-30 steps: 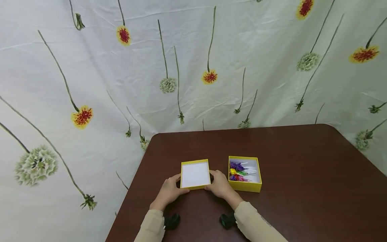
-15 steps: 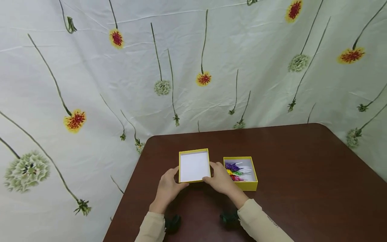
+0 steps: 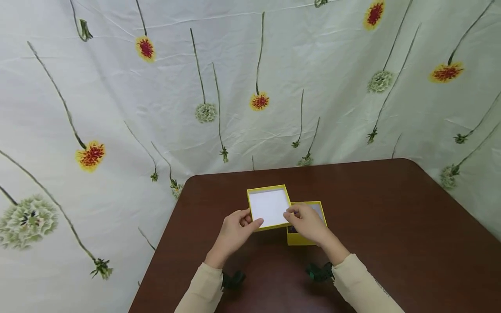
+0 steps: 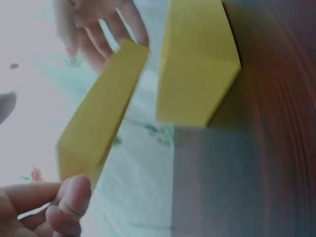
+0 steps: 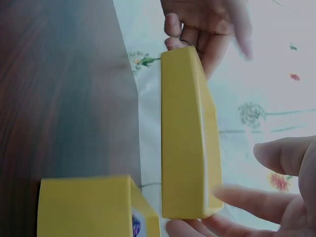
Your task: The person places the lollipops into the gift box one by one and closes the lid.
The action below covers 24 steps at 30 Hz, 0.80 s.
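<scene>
A shallow yellow box lid, white inside, is held up off the table, its hollow side facing the head camera. My left hand grips its left corner, thumb along the front edge and curled fingers at the side. At the opposite side is my right hand, its fingers touching the lid's edge; in the right wrist view the thumb stands apart from the lid. Behind the right hand sits the deeper yellow box, partly covered by hand and lid. A purple wrapper shows inside it.
The dark brown table extends around the box, with rounded far corners. A white cloth with printed flowers hangs behind it. Dark wrist cameras sit under both wrists.
Both hands have lifted the lid from the table and carried it right, partly over the box. The lid has tilted, and the right fingers have shifted at its edge. The head view has shifted slightly.
</scene>
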Tool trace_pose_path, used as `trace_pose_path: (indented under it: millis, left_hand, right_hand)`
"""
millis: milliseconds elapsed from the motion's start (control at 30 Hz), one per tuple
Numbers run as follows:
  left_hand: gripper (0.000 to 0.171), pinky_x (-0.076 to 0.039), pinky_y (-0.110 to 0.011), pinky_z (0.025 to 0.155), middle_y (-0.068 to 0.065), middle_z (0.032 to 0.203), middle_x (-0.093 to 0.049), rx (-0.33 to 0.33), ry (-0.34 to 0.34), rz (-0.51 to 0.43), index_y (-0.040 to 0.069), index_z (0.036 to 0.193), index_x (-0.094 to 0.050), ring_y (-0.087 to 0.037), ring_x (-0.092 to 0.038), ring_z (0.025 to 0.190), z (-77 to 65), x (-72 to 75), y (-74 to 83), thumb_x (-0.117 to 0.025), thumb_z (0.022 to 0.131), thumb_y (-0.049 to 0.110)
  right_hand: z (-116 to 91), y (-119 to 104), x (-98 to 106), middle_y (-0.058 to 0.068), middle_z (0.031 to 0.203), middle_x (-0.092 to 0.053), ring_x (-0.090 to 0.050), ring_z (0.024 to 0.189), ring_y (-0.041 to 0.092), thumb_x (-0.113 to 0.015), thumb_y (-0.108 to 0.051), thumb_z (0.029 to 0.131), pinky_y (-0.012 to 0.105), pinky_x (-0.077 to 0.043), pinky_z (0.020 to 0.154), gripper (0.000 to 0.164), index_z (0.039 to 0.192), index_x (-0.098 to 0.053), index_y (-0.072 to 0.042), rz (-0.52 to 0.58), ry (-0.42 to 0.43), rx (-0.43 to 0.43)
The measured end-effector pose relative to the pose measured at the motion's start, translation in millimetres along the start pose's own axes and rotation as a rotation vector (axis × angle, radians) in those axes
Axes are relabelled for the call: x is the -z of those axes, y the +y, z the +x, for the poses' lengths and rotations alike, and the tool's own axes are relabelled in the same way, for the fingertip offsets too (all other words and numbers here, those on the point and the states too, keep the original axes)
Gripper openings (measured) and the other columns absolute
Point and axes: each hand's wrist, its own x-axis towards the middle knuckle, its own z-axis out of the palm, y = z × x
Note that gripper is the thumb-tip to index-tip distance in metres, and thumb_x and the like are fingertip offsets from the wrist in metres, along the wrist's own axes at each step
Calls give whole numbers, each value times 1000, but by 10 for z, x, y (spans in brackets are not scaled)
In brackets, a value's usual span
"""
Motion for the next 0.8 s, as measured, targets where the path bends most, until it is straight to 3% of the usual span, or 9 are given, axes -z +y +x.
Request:
trace_pose_path:
  millis: [100,200,333,533,667,800]
  left_hand:
    - [55,-47,-22,61,-6,89,-64,6,9,-64,-5,127,-66,-14,-55,74,56,-35,104,-73,92,37]
    - [54,-48,-23,61,-5,88,-66,-1,0,-67,-4,127,-66,-13,-57,72,103,-85,185,-70,94,37]
    - [55,-51,-24,62,-4,91,-69,-12,-32,-78,-2,133,-63,-12,-62,75,142,-146,262,-69,95,38]
    - [57,-61,-35,78,-10,115,-74,-16,-28,-154,7,142,-56,-23,-73,97,168,-209,315,-65,97,41]
    - [52,-58,-44,96,-17,132,-66,20,-33,-304,6,142,-55,-30,-67,118,167,-256,324,-59,102,38]
    - [51,-50,-51,106,-22,137,-59,34,-27,-452,0,131,-58,-36,-59,129,180,-297,355,-49,105,43]
  right_hand:
    - [-22,35,106,22,138,-56,-62,116,35,-57,-27,103,39,-58,80,44,136,-55,2,54,-9,-49]
    - [-44,57,189,22,143,-51,-57,124,38,-53,-30,105,40,-57,82,52,146,-44,0,94,4,-86]
    - [-44,43,285,23,145,-44,-48,132,41,-50,-30,106,47,-53,96,62,155,-28,2,129,53,-103]
    - [-23,-21,392,21,143,-39,-45,130,39,-47,-32,107,55,-43,110,57,152,-35,1,242,85,-114]
    - [-42,-38,468,23,152,-33,-40,139,42,-44,-37,108,57,-37,116,60,153,-34,1,306,63,-118]
    - [-54,-40,553,25,157,-33,-34,146,43,-40,-47,107,60,-28,119,66,151,-35,2,360,47,-117]
